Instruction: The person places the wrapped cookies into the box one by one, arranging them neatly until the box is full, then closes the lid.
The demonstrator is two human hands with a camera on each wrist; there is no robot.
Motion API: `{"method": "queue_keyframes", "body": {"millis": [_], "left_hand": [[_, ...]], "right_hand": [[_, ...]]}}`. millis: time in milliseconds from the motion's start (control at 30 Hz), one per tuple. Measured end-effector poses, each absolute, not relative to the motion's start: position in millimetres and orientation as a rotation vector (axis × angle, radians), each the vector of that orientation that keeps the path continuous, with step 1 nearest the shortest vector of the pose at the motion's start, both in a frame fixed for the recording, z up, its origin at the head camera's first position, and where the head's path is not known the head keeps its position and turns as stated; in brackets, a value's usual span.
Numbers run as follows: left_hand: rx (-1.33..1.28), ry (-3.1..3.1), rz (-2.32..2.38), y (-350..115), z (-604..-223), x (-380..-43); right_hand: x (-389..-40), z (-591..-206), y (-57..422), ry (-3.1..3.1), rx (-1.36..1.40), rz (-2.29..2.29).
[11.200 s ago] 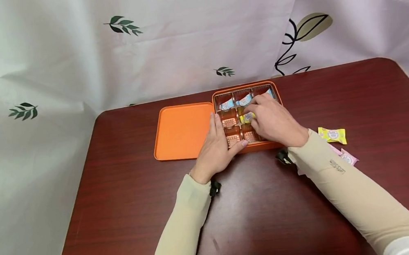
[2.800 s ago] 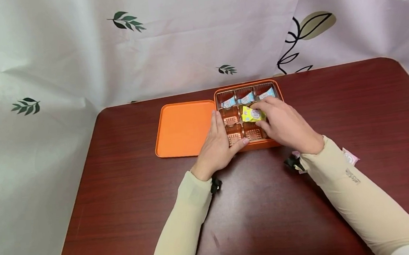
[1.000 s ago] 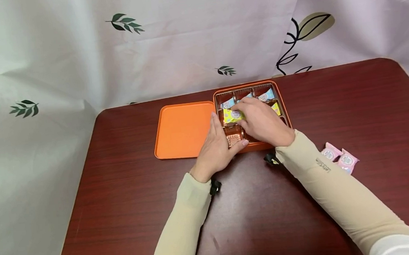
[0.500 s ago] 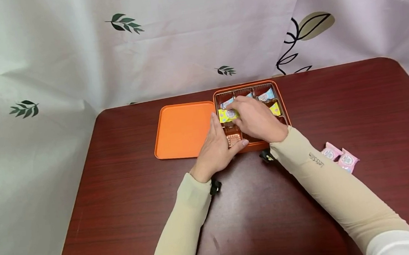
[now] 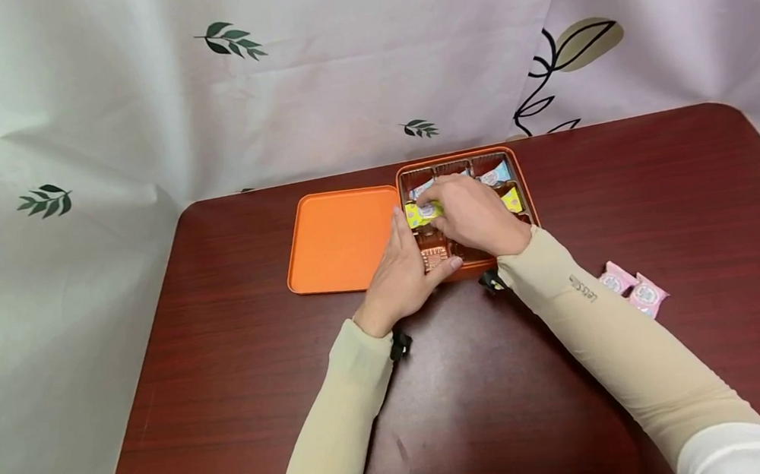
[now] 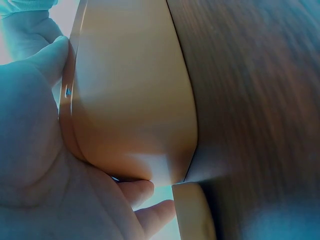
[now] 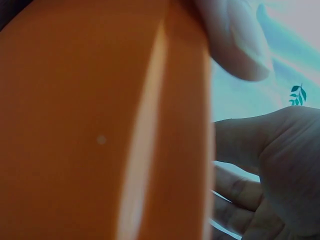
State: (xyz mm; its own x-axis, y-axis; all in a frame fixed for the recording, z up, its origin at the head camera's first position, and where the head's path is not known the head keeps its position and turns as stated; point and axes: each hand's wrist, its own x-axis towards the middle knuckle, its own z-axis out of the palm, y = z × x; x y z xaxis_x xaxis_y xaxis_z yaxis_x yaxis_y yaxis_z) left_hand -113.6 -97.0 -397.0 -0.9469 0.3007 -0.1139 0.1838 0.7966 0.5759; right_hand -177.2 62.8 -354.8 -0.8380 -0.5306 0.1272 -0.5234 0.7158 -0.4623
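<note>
An orange box [image 5: 472,268] with a divided plastic insert sits near the table's back edge. My left hand [image 5: 394,281] lies against its front left corner, fingers straight along the left side and thumb at the front rim; the left wrist view shows this hand [image 6: 45,150] beside the box wall [image 6: 130,100]. My right hand [image 5: 477,212] pinches a yellow-wrapped candy [image 5: 417,216] at the middle row's left compartment. Another yellow candy [image 5: 511,200] lies in that row's right compartment; the centre compartment is hidden. Blue-wrapped candies [image 5: 496,174] lie in the back row.
A flat orange lid [image 5: 346,240] lies against the box's left side. Two pink-wrapped candies [image 5: 616,277] are on the table to the right, beside my right sleeve [image 5: 608,322]. A patterned cloth [image 5: 337,81] hangs behind the table.
The yellow candy in my right hand has travelled left across the box to the left compartment. The yellow candy on the table eleven seconds ago is gone from there. My left hand has stayed put.
</note>
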Motion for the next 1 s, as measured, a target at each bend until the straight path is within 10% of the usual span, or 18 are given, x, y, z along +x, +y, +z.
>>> {"method": "queue_keyframes", "body": {"millis": [1000], "left_hand": [[0.369,2.752,0.856,-97,-396,-113]], "right_hand": [[-182,-359,51,2.853,-0.786,-0.739]]}}
